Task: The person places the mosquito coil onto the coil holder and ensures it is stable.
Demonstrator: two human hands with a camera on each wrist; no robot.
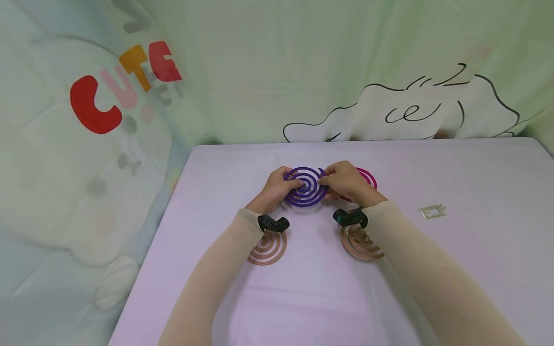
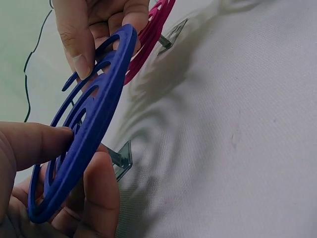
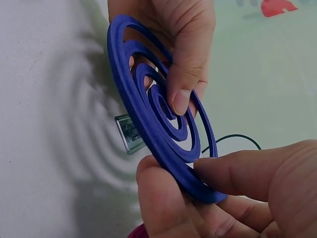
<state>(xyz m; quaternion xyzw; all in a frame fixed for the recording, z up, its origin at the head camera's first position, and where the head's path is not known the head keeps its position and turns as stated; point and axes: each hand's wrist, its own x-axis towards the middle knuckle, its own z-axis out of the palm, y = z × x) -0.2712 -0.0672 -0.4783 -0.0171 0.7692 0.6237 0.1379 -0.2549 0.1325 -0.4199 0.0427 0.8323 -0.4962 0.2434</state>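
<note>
Both hands hold a blue-purple spiral coil (image 1: pixel 298 203) above the table, tilted in the wrist views. My left hand (image 1: pixel 273 189) has its thumb on the coil's centre and its fingers behind. My right hand (image 1: pixel 346 181) pinches the outer edge on the right between thumb and finger. Behind the coil in the left wrist view, a clear stand's square plate (image 2: pixel 125 159) is visible; the same plate (image 3: pixel 130 135) shows in the right wrist view. A pink-red spiral (image 1: pixel 369 177) is partly hidden behind my right hand.
Brown spirals lie below each wrist, one at the left (image 1: pixel 268 257) and one at the right (image 1: pixel 360 252), the latter partly under the sleeve. A small clear rectangular piece (image 1: pixel 426 213) lies further right. Printed cloth hangs behind the table (image 1: pixel 303 307).
</note>
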